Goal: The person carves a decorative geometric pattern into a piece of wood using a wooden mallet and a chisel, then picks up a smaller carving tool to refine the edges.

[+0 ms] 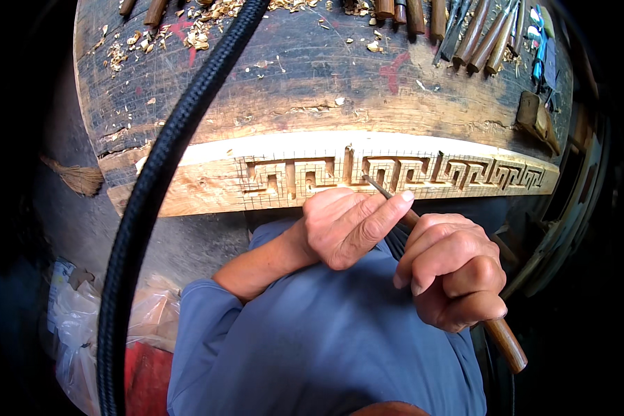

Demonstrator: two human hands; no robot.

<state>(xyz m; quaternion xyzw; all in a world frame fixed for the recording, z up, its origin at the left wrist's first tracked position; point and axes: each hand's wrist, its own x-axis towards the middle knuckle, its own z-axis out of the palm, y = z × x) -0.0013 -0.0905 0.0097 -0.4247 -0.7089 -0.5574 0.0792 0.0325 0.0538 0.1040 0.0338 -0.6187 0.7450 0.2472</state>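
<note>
A wood carving chisel (507, 345) slants across my front, its brown wooden handle toward the lower right. My right hand (454, 270) is closed around the handle, and the handle's end sticks out below the fist. Bent fingers of my left hand (353, 225) are pressed about the chisel's front part, close to the blade. The thin blade reaches the middle of a long pale wooden board (201, 191), where its tip meets the carving. Stepped, key-like grooves (395, 168) and a pencilled grid run along the board's face. My left hand hides part of the board's lower edge.
Several wooden-handled chisels (489, 41) lie at the workbench's (256, 90) far right. Wood shavings (197, 35) are scattered at the back. A wooden mallet-like block (537, 121) sits at the right edge. A black braided cable (166, 159) crosses the left. Plastic bags (76, 319) and a straw brush (76, 177) are lower left.
</note>
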